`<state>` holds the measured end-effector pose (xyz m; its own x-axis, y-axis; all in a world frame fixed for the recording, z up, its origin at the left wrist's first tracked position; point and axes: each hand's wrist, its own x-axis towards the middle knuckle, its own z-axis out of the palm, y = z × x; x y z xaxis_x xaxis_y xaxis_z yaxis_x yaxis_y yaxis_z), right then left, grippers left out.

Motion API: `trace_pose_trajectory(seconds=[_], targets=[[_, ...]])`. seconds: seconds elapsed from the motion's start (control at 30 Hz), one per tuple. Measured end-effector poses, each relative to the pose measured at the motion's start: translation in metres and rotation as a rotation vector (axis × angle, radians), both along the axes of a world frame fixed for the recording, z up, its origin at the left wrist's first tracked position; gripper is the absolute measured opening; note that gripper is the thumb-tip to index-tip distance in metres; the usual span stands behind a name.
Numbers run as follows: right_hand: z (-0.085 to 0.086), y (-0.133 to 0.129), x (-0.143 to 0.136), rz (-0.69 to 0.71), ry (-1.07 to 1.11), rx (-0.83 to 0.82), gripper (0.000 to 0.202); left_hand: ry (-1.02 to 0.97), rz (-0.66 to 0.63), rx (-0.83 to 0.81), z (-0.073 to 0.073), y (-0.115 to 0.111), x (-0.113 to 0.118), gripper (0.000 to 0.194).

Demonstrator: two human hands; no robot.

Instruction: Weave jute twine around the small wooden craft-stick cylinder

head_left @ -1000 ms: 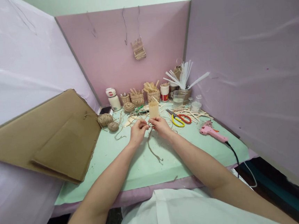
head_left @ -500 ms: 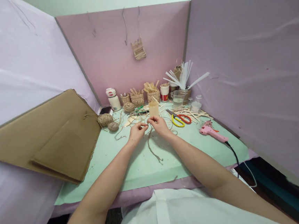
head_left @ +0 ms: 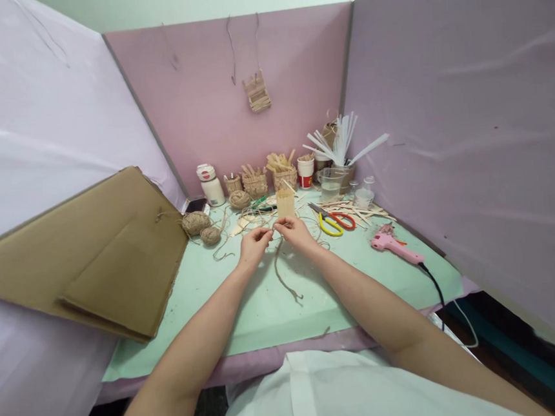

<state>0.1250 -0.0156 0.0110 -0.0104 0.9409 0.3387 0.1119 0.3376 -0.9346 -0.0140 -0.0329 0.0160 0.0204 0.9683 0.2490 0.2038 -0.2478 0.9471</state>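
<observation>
A brown twine braid [head_left: 283,277] trails over the green tabletop toward me, its upper end running up to my fingers. My left hand [head_left: 256,243] is pinched closed on the twine end. My right hand [head_left: 293,231] pinches the twine too, its fingertips touching or nearly touching those of my left hand. Just beyond my right hand stands a small pale wooden-stick piece [head_left: 285,203]. Loose twine strands lie behind and beside both hands.
Scissors with yellow [head_left: 331,225] and red handles lie right of my hands, near scattered wooden sticks [head_left: 363,212]. A pink glue gun [head_left: 396,248] with a cord is farther right. Twine balls [head_left: 195,223], a white jar [head_left: 211,186] and cardboard [head_left: 112,268] are left.
My fingertips have shifted very slightly at the twine end. The braid and the things around it look the same.
</observation>
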Motion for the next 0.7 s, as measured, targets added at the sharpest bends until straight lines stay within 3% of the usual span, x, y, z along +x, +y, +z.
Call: trace_pose_trajectory(seconds=[0.17,0.4,0.53,0.7], targets=[[0.006,-0.006,0.001,0.018,0.077,-0.162,0.022,0.034,0.031,0.024,-0.004,0.003,-0.001,0.025],[0.013,-0.011,-0.001,0.207,0.326,-0.386,0.020,0.076,0.017,0.065,0.000,-0.002,-0.001,0.025],[0.011,-0.010,-0.001,0.241,0.340,-0.385,0.020,0.085,0.003,0.059,0.003,-0.003,0.000,0.025],[0.006,-0.007,-0.001,0.173,0.177,-0.263,0.021,0.090,0.003,0.066,0.004,-0.004,0.000,0.025]])
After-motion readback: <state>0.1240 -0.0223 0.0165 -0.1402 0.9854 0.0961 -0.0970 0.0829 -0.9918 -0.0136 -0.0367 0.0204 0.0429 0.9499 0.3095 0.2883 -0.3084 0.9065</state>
